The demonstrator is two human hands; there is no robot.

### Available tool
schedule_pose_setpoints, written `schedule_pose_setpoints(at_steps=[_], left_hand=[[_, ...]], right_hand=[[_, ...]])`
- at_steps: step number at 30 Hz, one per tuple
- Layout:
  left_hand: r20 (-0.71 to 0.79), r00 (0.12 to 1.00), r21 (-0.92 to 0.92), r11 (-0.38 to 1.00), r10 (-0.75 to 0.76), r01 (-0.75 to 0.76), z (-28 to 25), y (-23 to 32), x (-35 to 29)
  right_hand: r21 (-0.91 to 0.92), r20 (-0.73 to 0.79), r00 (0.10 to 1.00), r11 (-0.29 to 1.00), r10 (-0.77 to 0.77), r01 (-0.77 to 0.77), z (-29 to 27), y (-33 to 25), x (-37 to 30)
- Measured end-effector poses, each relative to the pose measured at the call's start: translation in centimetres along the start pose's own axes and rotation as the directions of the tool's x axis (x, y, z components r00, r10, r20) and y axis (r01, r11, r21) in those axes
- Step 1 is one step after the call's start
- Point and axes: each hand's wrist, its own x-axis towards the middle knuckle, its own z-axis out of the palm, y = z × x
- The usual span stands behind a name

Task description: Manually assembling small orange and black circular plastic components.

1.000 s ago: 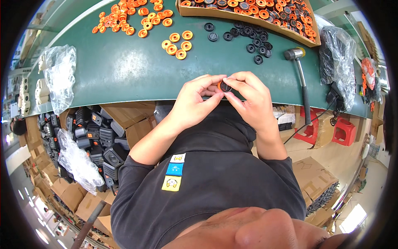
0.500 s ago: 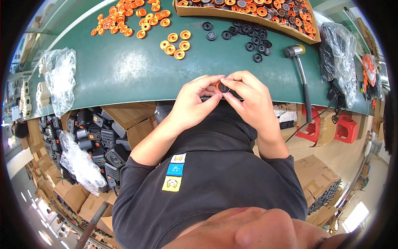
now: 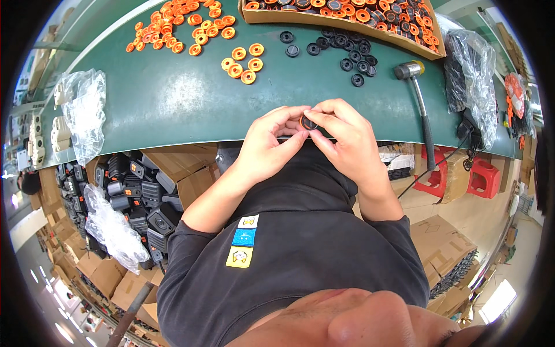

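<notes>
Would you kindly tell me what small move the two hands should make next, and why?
Probably a gentle, even squeeze: the left hand and the right hand together hold one small, round, black-and-orange piece, and it shows too small to tell whether its two colours sit flush, so pressing before letting go seems sensible.

Between the left grip point(image 3: 269, 140) and right grip point(image 3: 347, 134) near mid-frame, the black-and-orange disc point(image 3: 310, 123) sits slightly farther left than a second ago; partly covered, it has perhaps turned a little. At upper right, the hammer point(image 3: 417, 92) and black wheels point(image 3: 357, 80) show slightly higher and leftward.
</notes>
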Motion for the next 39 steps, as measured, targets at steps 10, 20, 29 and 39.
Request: schedule_pose_setpoints(at_steps=[10, 20, 29, 39], left_hand=[[-0.038, 0.999, -0.101, 0.995, 0.023, -0.026, 0.1, -0.4, -0.2], [-0.090, 0.993, -0.250, 0.967, -0.072, 0.047, 0.6, 0.7, -0.1], [-0.122, 0.992, -0.154, 0.988, -0.028, 0.009, 0.5, 1.5, 0.2], [-0.120, 0.971, 0.283, 0.944, 0.208, -0.167, 1.1, 1.9, 0.3]], right_hand=[[0.071, -0.009, 1.000, 0.997, -0.016, 0.017, 0.4, 0.2, 0.0], [0.144, -0.009, 0.999, 0.989, -0.038, 0.039, 0.5, 0.5, 0.0], [0.415, -0.018, 0.988, 0.900, 0.153, -0.132, 0.2, 1.8, -0.7], [0.485, 0.026, 0.976, 0.851, 0.216, -0.201, 1.3, 2.2, -0.9]])
